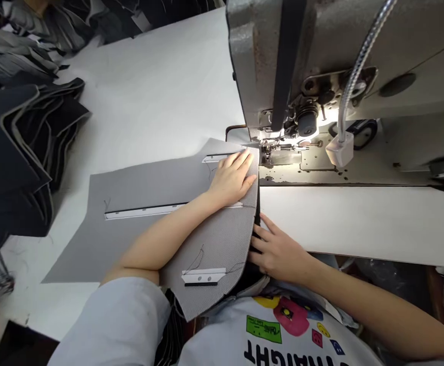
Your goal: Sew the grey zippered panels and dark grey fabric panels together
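Note:
A grey fabric panel (138, 223) with white strips sewn on it lies on the white table, its right edge at the sewing machine's presser foot (278, 152). My left hand (234, 178) lies flat on the panel close to the foot, fingers stretched out. My right hand (277, 249) sits at the table's front edge, its fingers curled against the panel's dark right edge and partly tucked under it.
The grey sewing machine (321, 61) fills the upper right, with a gooseneck lamp (339, 147) lit over the needle plate. A stack of dark fabric pieces (19, 152) lies at the left. More cloth is heaped at the far left corner.

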